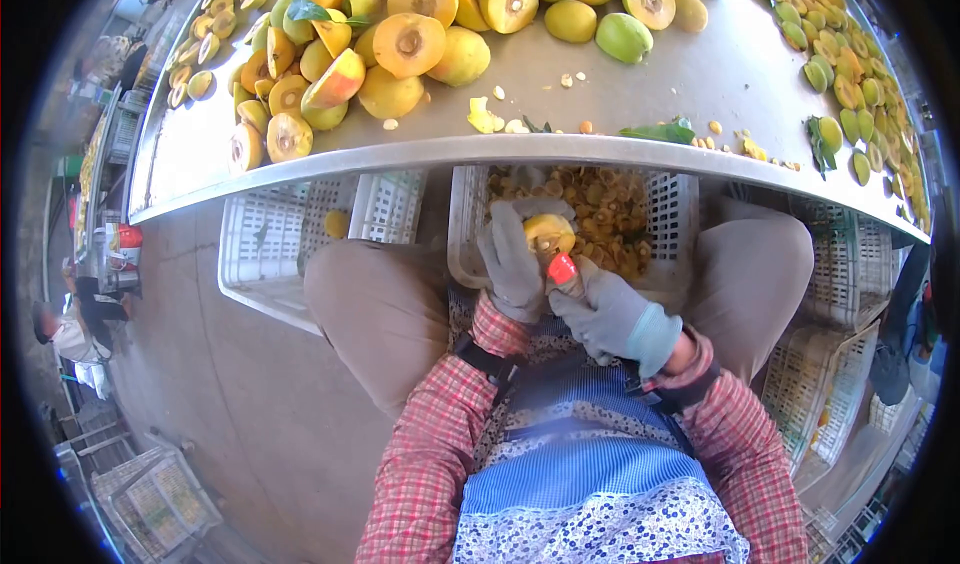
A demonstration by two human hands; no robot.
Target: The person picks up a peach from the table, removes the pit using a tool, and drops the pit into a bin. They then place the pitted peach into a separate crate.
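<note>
My left hand (510, 259), in a grey glove, is closed around a yellow halved fruit (549, 232) held over my lap. My right hand (610, 314), also in a grey glove, grips a small tool with a red handle (562, 269) pressed against the fruit. Both hands hover over a white crate (672, 214) that holds several brown fruit pits and scraps.
A metal table (600, 84) in front carries heaps of halved yellow fruit (400, 44) and small green pieces (850, 74). An empty white crate (270, 244) stands at my left knee, more crates at right (830, 364). A person (70, 334) sits far left.
</note>
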